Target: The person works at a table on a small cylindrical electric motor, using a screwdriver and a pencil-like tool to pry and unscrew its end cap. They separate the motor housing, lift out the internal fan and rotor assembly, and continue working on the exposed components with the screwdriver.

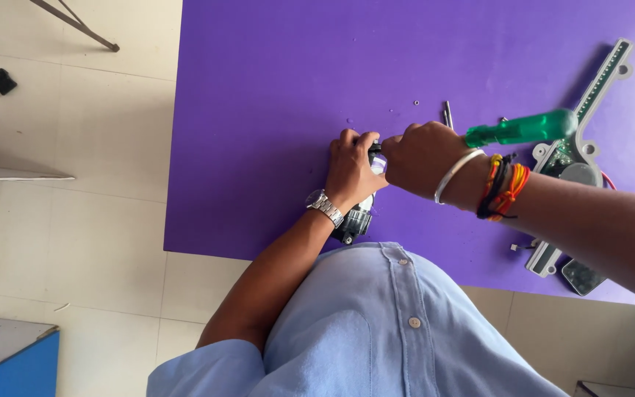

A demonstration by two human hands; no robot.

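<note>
A small black and grey device (358, 217) lies on the purple tabletop (259, 110) near its front edge, largely covered by both hands. A green-handled screwdriver (523, 129) lies level above the tabletop, pointing toward the device.

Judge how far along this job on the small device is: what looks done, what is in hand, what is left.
Done: loose screws and a grey opened part lie on the purple table. In hand: the left hand steadies the device; the right hand works a green screwdriver at it. Left: the device looks unopened; how many screws remain is hidden.
</note>
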